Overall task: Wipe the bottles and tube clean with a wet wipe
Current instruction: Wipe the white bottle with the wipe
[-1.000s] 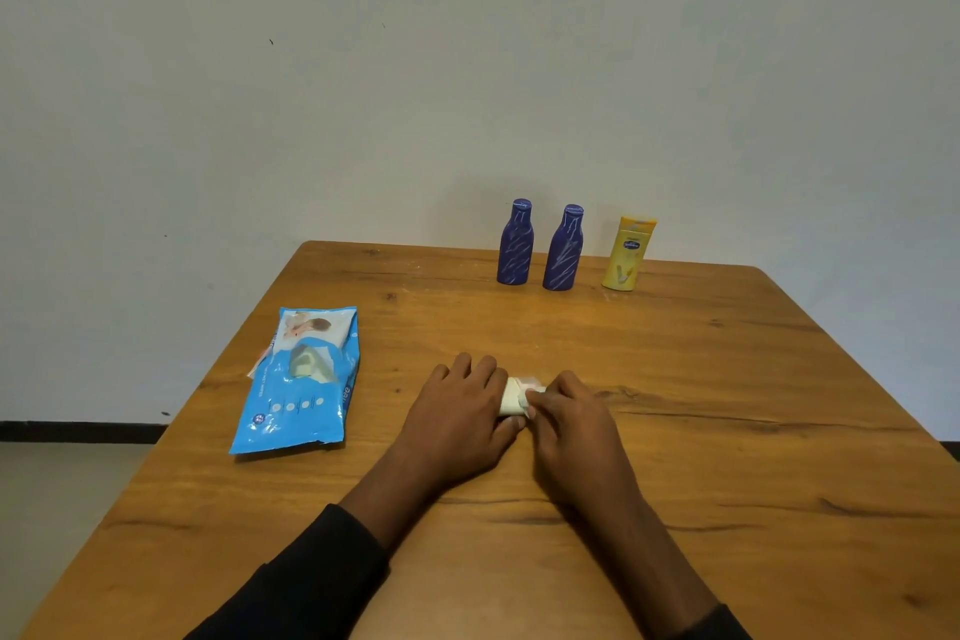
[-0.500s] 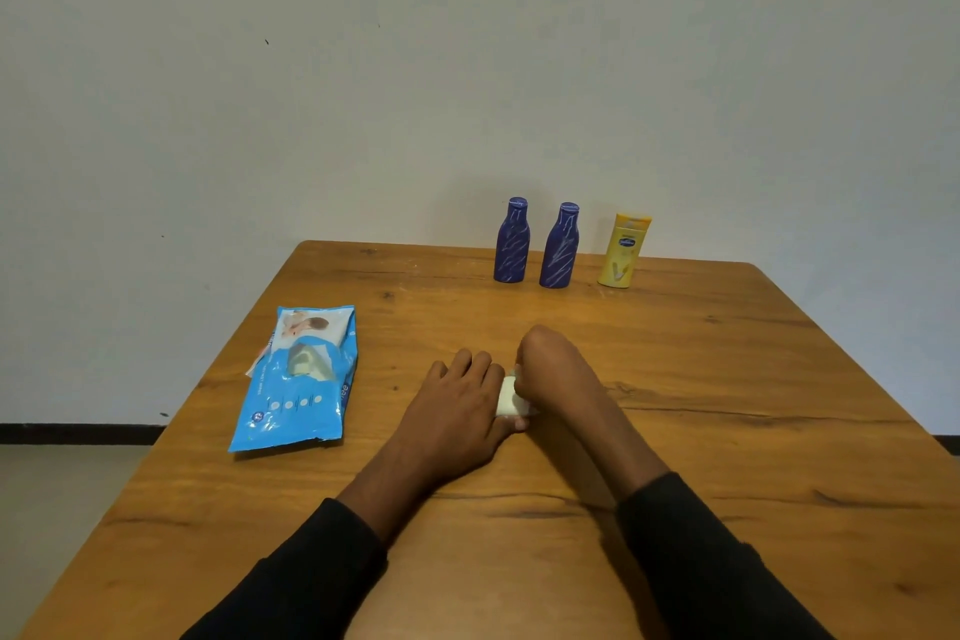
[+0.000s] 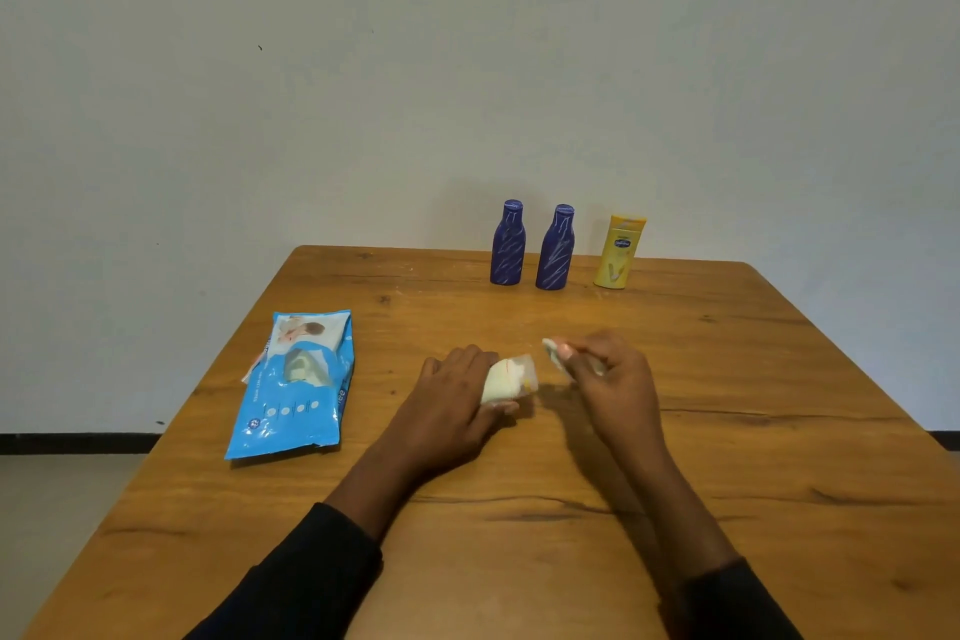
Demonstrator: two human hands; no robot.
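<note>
1. The left hand (image 3: 452, 405) lies low on the wooden table (image 3: 727, 431) a little to the 9 o'clock side of its middle. Its fingers are curled over a wet wipe (image 3: 506, 382), with the thumb tucked at the wad's near edge.
2. The wet wipe is a pale, bunched wad. It pokes out from the left hand at that hand's 2 o'clock, resting on or just above the tabletop.
3. The right hand (image 3: 618, 379) is at 3 o'clock from the wad and apart from it. Thumb and forefinger pinch a pale scrap (image 3: 555, 353), which sticks out toward 10 o'clock from the fingertips.
4. The scrap is motion-blurred, and I cannot tell whether it joins the wad or is a separate piece.
5. At 12 o'clock from the hands, near the table's far edge, two blue bottles (image 3: 508, 244) (image 3: 555, 250) stand upright just beside each other.
6. A yellow tube (image 3: 619, 252) stands at 3 o'clock from the bottles, near them but not touching. All three are well apart from both hands.
7. A blue wipes pack (image 3: 296, 379) lies flat at 9 o'clock from the left hand, close to the table's left edge.
8. Dark sleeves (image 3: 311, 582) cover both forearms.
</note>
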